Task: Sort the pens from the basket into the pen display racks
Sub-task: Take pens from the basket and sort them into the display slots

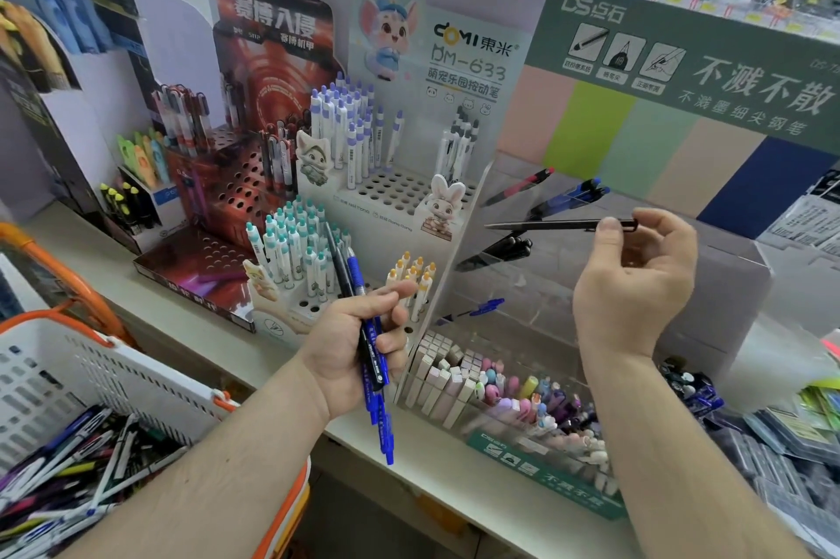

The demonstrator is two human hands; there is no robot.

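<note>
Basket [136, 376] white, orange trim — held pens [375, 372] blue/blk

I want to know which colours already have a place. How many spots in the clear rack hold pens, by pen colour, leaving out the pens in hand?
Red-tipped: 1, the red-tipped pen
Blue: 2, the upper blue pens and the lower blue pen
Black: 1, the black pens
Total: 4 spots

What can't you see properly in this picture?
- Basket: cut off by the head view's left and bottom edges.
- Blue pens: their middles are hidden inside the left hand.
- Black pen: the right hand covers its end.
- Print on the pens: too small.
</note>
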